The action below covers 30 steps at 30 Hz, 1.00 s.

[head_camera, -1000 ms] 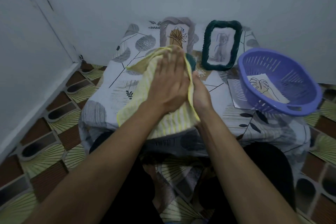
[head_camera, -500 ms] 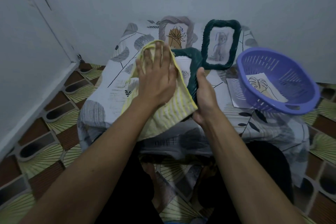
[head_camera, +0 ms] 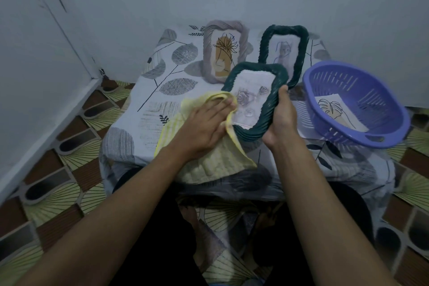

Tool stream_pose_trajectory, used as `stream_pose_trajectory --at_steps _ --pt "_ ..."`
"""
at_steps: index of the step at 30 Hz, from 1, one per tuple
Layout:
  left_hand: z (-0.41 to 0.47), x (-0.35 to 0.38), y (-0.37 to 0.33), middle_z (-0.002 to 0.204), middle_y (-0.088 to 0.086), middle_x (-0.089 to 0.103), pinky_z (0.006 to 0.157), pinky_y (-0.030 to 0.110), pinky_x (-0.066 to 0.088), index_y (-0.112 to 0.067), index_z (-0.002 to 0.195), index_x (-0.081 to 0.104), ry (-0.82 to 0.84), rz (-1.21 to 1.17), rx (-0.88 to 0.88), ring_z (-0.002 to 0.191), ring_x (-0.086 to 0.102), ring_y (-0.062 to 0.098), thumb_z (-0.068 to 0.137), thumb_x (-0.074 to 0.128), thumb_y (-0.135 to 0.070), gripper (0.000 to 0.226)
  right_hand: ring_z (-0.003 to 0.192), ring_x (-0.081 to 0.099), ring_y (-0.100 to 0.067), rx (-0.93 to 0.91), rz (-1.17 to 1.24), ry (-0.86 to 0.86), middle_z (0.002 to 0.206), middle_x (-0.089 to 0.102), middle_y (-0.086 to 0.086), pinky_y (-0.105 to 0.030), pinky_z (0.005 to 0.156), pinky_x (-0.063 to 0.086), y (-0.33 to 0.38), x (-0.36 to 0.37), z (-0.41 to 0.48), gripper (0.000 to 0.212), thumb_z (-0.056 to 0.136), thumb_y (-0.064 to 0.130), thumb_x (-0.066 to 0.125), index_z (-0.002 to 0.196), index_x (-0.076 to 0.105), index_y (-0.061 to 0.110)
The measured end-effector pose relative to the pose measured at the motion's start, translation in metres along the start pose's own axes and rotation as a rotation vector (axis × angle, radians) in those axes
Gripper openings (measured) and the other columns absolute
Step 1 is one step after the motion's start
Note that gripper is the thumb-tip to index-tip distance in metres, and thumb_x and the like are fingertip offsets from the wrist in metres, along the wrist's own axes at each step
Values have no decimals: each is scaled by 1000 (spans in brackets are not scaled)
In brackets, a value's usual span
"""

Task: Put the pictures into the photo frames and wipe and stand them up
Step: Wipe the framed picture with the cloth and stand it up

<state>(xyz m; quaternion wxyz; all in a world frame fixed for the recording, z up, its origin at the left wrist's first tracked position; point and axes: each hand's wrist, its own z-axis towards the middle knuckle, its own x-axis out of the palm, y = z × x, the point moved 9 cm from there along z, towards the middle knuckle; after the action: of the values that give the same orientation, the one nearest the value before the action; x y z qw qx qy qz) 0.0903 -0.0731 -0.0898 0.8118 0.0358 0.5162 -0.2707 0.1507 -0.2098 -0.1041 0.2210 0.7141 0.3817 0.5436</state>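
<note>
Left hand [head_camera: 204, 127] lying flat, fingers straight, pressing yellow striped cloth [head_camera: 209, 165] against 9 o'clock edge of dark green woven-rim photo frame [head_camera: 251, 100], tilted above leaf-print table cover [head_camera: 160, 90]; right hand [head_camera: 281, 123] gripping frame's 3 o'clock rim, thumb curling over front; grey woven frame [head_camera: 222, 51] and second green frame [head_camera: 284, 51] standing at 12 o'clock; purple plastic basket [head_camera: 378, 100] sitting at 3 o'clock, holding leaf picture [head_camera: 334, 111]

1. Dim, bluish-grey light overall, no clear src, colours muted.
2. Soft shadow under tilted purple slotted plastic basket [head_camera: 362, 90].
3. Wide-angle bend at edges; fingertips of left hand [head_camera: 204, 127] sl. blurred, rest fairly sharp.
</note>
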Motion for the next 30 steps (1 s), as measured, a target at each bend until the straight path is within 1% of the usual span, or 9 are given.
stream_pose_trajectory --at_steps 4,8,11,17,19,22,26,28,30 --pt "-13 -20 48 122 17 65 108 15 33 2 123 63 -282 -164 -214 118 57 25 91 50 3 34 108 67 -32 -46 -7 -85 120 70 -11 -51 94 54 -4 -9 2 51 105 50 31 126 63 16" --pt "-25 -55 89 106 8 69 88 2 36 -3 109 66 -515 -268 -491 96 57 4 84 54 10 31 98 69 -29 -23 32 -118 105 72 -8 -46 81 59 -18 -14 4 47 106 49 30 111 66 18" --pt "-19 -85 105 92 8 64 78 1 33 -3 92 64 -666 -246 -567 83 48 -2 78 53 10 21 91 70 -26 6 38 -119 97 73 -6 -42 71 60 -27 -12 4 47 106 48 31 106 67 19" --pt "-8 -127 104 87 7 51 74 6 34 1 83 57 -861 -129 -504 79 41 4 73 52 8 13 94 70 -28 22 42 -88 97 75 -6 -48 81 59 -34 -1 5 48 106 49 31 107 68 19" --pt "-8 -113 99 90 6 52 76 18 41 0 90 58 -765 -162 -464 83 47 11 71 50 4 20 96 70 -29 26 45 -79 99 75 -7 -48 83 59 -36 1 5 49 106 50 31 107 68 19" --pt "-16 -58 101 102 8 55 90 40 42 -4 117 58 -374 -171 -506 99 52 27 72 57 -10 45 96 70 -29 24 52 -81 103 74 -8 -48 79 60 -37 2 5 48 106 49 31 110 68 18" --pt "-49 5 109 140 6 42 108 55 23 -28 125 59 93 164 -619 137 28 29 83 47 -56 52 96 70 -30 28 59 -93 107 73 -10 -47 75 61 -37 0 7 49 106 51 31 111 67 18" --pt "-62 22 112 155 3 28 112 60 19 -33 135 50 183 201 -601 146 16 29 91 41 -61 52 96 70 -30 39 56 -101 108 73 -10 -47 74 60 -37 -1 7 50 105 52 31 112 68 18" --pt "-68 20 116 156 2 32 111 60 23 -34 136 48 157 229 -578 144 22 29 95 31 -55 49 99 69 -32 42 57 -102 110 73 -12 -49 77 60 -36 -2 8 51 105 52 32 116 67 17"
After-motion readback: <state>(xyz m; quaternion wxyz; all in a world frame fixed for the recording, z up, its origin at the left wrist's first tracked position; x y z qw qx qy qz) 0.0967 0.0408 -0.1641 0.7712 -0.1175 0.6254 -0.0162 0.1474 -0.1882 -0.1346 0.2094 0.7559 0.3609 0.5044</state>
